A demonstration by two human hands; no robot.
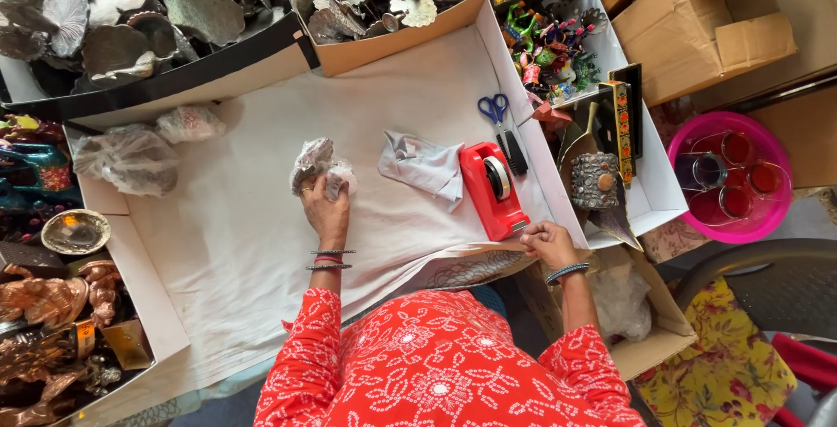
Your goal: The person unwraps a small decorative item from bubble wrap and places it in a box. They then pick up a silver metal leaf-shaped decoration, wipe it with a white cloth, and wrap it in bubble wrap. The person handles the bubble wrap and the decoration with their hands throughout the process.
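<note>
Nearest the camera: red sleeve w/ white print, then both forearms w/ bangles. Hands are well apart.

Left hand: fingers closed on a crumpled wrapped bundle, pressing it onto the white sheet-covered surface. Bundle sits directly ahead of the left hand, touching its fingertips.

Right hand: curled at the near end of the red tape dispenser; fingers look closed, prob. on the tape end or dispenser base, cannot tell which.

Step in hand, as judged: wrap and secure the bundle.
- Keep the left hand clamped so the wrap stays tight; don't let folds spring open.
- Steady the dispenser base while drawing tape; pull level, not upward.
- Grey cloth lies between the hands; keep it out of the tape path.
- Blue scissors lie beyond the dispenser, w/in reach of the right hand.

Hidden / unclear:
- Bundle contents: covered, not identifiable.
- Tape strip: too small to see.
- Two more wrapped bundles far to the left of the left hand; contents unclear.
- Patterned item under the sheet edge near the right hand: partly covered.
- Boxes of metal pieces beyond the hands cut off by frame edge.
</note>
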